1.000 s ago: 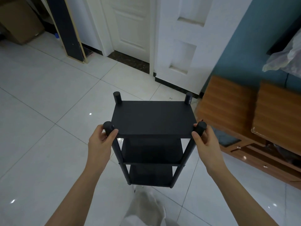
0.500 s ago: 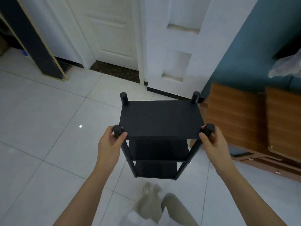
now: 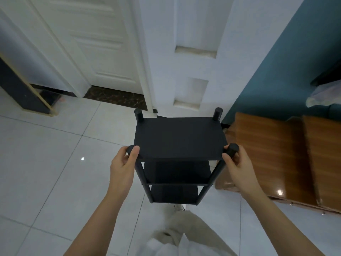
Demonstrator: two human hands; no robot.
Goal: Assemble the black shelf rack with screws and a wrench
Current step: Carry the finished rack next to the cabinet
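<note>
One head-worn wide-angle view, facing forward and down.

It looks from above the person's forearms [image 3: 99, 220] steeply onto the top of the black shelf rack [image 3: 180, 138], near enough that the left hand [image 3: 122, 164] and right hand [image 3: 239, 166] sit mid-frame; the white tiled floor [image 3: 46, 163] spreads beneath, and a white door [image 3: 103, 43] leans in along the upper edge, its lines bowed by the lens.

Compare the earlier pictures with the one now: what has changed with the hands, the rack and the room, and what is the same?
The person has carried the black shelf rack forward, nearer the white door and alongside the wooden cabinet. Nothing was taken or let go: the left hand and right hand still grip its two near posts, and the rack stays upright.
</note>
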